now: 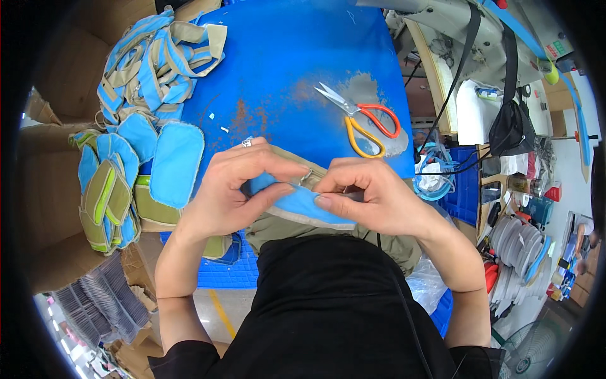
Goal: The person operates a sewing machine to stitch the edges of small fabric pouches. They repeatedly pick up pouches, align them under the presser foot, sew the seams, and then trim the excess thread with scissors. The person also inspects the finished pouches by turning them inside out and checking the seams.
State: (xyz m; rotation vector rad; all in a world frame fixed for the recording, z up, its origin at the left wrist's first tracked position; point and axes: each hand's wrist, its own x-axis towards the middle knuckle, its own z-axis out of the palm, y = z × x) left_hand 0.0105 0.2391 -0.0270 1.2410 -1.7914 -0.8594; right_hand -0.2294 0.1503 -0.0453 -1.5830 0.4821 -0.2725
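Just in front of my body, a blue fabric piece with khaki edging point(298, 203) is stretched between my two hands. What looks like a zipper runs near its upper edge, partly covered by my fingers. My left hand point(230, 183), with a ring on one finger, pinches the piece between thumb and fingertips. Close beside it, my right hand point(382, 199) grips the same piece, thumb against forefinger. Beyond the right hand lie scissors point(350, 108), their blades parted and their handles red and orange, on the blue table point(278, 50).
Blue and khaki strips point(154, 69) are heaped at the table's far left. Nearer, blue and green fabric pouches point(107, 189) pile up by a cardboard box point(53, 164). A sewing machine point(464, 25) stands far right, with black straps hanging down. Small scraps dot the tabletop.
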